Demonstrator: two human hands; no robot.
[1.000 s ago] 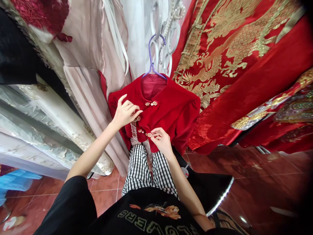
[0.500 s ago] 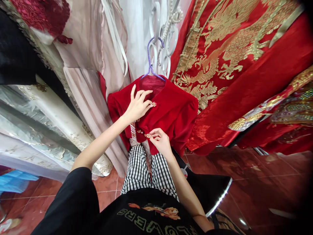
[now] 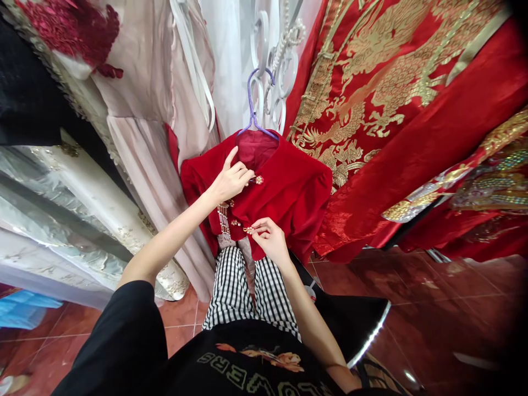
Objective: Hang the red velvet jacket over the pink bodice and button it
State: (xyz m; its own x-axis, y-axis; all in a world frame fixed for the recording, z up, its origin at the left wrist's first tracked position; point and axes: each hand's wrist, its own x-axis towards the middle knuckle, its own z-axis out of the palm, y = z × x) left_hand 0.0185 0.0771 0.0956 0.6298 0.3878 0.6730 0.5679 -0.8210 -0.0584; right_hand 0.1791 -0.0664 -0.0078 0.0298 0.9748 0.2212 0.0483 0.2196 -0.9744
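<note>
A red velvet jacket (image 3: 289, 181) hangs in front of me on a purple hanger (image 3: 251, 102). My left hand (image 3: 231, 181) is at its upper front, thumb and fingertips pinched at the fabric edge just left of a beaded upper clasp (image 3: 259, 180); the index finger stands up and away. Lower down, my right hand (image 3: 270, 240) pinches a gold beaded clasp (image 3: 248, 230) at the front opening. A smaller beaded clasp piece (image 3: 236, 223) sits just left of it, and a beaded tassel ornament (image 3: 223, 217) dangles on the jacket's left side.
A white scrolled metal stand (image 3: 259, 38) with a pearl string (image 3: 293, 34) holds the hanger. Pale pink dresses (image 3: 140, 148) crowd the left, and a red robe with gold embroidery (image 3: 371, 99) hangs on the right. A black item with a glittering edge (image 3: 350, 319) is beside my legs, above red floor tiles (image 3: 416, 302).
My left hand's fingertips have shifted slightly left, off the upper clasp, and its fingers have drawn closer together. My right hand stays on the lower clasp.
</note>
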